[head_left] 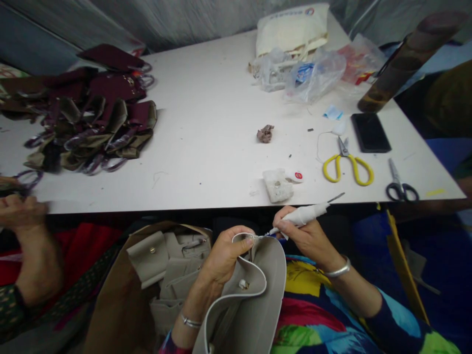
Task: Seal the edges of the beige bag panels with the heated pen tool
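My left hand point(224, 255) pinches the upper edge of a light grey handbag point(263, 295), thumb on top. The bag stands open on my lap, with a small metal fitting on its inner panel. In my right hand point(308, 241) is a slim pointed tool with a white-wrapped handle point(304, 215). Its fine tip touches or nearly touches the bag's edge beside my left thumb, and a thin metal rod sticks out of its other end. Left of my left arm, a cardboard box point(118, 295) holds several matching grey bag pieces point(153, 253).
On the white table point(206, 123) lie yellow-handled scissors point(346, 162), black-handled scissors point(400, 184), a phone point(370, 132), a white lump point(278, 186) and a crumpled brown scrap point(265, 133). Maroon bags point(106, 108) are piled left, near another person's hand point(22, 211). A tall bottle point(401, 69) stands right.
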`<state>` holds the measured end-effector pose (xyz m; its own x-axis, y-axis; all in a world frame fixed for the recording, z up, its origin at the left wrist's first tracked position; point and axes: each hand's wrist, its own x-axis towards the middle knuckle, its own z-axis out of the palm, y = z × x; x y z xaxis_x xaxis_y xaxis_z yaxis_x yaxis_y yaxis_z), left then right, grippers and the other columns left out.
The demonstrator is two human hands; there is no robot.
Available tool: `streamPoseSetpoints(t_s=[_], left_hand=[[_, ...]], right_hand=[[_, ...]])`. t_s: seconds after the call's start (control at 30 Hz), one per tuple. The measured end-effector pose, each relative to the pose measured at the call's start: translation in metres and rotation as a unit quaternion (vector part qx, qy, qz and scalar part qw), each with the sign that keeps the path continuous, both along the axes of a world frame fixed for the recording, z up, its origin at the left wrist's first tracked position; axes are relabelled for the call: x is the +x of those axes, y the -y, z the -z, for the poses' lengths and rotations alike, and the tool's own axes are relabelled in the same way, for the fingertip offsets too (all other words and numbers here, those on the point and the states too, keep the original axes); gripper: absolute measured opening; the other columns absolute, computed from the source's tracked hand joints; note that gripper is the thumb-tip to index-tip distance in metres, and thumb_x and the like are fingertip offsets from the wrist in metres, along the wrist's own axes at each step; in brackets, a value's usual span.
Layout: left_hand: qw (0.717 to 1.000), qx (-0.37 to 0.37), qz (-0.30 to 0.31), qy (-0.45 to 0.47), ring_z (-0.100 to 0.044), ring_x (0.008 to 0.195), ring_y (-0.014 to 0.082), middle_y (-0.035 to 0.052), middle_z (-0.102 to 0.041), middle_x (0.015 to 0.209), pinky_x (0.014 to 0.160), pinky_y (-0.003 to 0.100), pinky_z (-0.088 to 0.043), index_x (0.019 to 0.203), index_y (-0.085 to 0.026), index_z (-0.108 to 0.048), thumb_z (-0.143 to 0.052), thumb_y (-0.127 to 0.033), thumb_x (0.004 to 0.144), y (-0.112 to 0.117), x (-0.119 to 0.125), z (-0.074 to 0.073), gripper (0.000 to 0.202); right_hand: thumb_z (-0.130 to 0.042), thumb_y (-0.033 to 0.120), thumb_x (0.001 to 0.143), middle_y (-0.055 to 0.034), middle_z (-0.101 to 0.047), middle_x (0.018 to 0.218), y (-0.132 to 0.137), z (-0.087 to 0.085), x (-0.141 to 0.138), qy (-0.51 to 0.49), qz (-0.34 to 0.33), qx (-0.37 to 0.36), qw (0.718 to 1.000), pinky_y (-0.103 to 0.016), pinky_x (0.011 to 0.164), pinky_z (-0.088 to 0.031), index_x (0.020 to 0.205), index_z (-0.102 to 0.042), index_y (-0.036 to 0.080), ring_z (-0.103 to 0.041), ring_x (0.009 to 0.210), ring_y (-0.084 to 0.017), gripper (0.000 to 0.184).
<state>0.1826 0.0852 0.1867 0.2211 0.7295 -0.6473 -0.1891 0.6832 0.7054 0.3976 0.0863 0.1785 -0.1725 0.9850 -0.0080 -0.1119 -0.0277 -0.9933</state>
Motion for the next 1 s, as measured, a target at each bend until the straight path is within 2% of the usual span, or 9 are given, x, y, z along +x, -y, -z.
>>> streamPoseSetpoints(t_s=[0.4,0.67,0.77,0.83,0.93,1.0], left_hand=[[1.000,0.016,0.004,-0.001,-0.054,0.068,0.0125,0.0016,-0.066,0.073,0.068,0.024,-0.040,0.081,-0.012,-0.073,-0.098,-0.037,0.057,0.001,0.001,0.002,0.043],[1.000,0.026,-0.006,-0.014,-0.052,0.067,0.0130,0.0009,-0.063,0.071,0.066,0.025,-0.038,0.081,-0.012,-0.071,-0.096,-0.039,0.057,0.003,0.004,0.006,0.043],[0.999,0.037,-0.026,-0.020,-0.050,0.066,0.0129,0.0002,-0.061,0.070,0.065,0.024,-0.038,0.081,-0.013,-0.070,-0.095,-0.039,0.058,0.004,0.005,0.007,0.042],[0.998,0.045,-0.034,-0.021,-0.050,0.066,0.0128,0.0001,-0.061,0.070,0.065,0.024,-0.038,0.081,-0.014,-0.069,-0.093,-0.038,0.059,0.004,0.005,0.007,0.040],[0.998,0.048,-0.032,-0.011,-0.050,0.066,0.0129,0.0004,-0.061,0.071,0.065,0.024,-0.039,0.080,-0.014,-0.068,-0.092,-0.037,0.061,0.005,0.005,0.007,0.038],[0.998,0.048,-0.030,-0.009,-0.050,0.067,0.0133,0.0007,-0.061,0.072,0.065,0.024,-0.039,0.080,-0.014,-0.068,-0.091,-0.036,0.062,0.005,0.004,0.007,0.037]], right_hand=[[-0.069,0.044,0.100,-0.0001,-0.062,0.072,-0.003,-0.003,-0.006,0.015,-0.012,0.016,1.000,-0.026,0.059,-0.047,0.087,-0.068,0.018,-0.058,0.064,-0.015,0.029],[-0.069,0.043,0.102,-0.0003,-0.063,0.076,-0.005,0.009,-0.009,-0.006,-0.016,0.011,1.000,-0.026,0.062,-0.047,0.092,-0.068,0.018,-0.060,0.067,-0.015,0.027],[-0.068,0.045,0.104,-0.0017,-0.065,0.082,-0.004,0.012,-0.010,-0.005,-0.017,0.058,0.998,-0.027,0.067,-0.049,0.093,-0.068,0.019,-0.061,0.073,-0.016,0.028],[-0.066,0.046,0.105,-0.0035,-0.067,0.088,-0.002,0.012,-0.008,0.017,-0.043,0.116,0.992,-0.029,0.073,-0.050,0.094,-0.069,0.019,-0.062,0.080,-0.018,0.029],[-0.063,0.046,0.107,-0.0058,-0.069,0.095,0.002,0.010,0.003,0.097,-0.114,0.240,0.959,-0.035,0.080,-0.048,0.102,-0.072,0.021,-0.062,0.087,-0.020,0.027],[-0.062,0.046,0.108,-0.0057,-0.070,0.098,0.005,0.008,0.012,0.148,-0.143,0.296,0.933,-0.037,0.081,-0.046,0.107,-0.072,0.023,-0.062,0.089,-0.021,0.026]])
